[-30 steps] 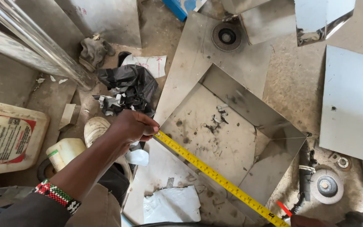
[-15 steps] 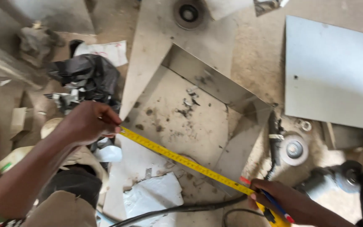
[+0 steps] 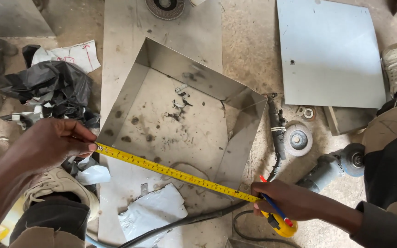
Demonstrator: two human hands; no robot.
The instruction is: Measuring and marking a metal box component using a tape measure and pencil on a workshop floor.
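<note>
Tape point(image 3: 175, 173) stretched across the tray's point(image 3: 180, 124) open edge — left hand point(image 3: 53, 142) pinching its tip, right hand point(image 3: 290, 202) clamping case and pencil point(image 3: 272, 204). No mark visible yet.

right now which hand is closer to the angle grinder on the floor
Right. The right hand, holding the tape measure case and a pen, lies just left of the angle grinder. The left hand pins the tape's end across the metal tray, far from it.

Bare forearms; dark trousers point(image 3: 53, 216); pale shoe point(image 3: 58, 183)
</note>
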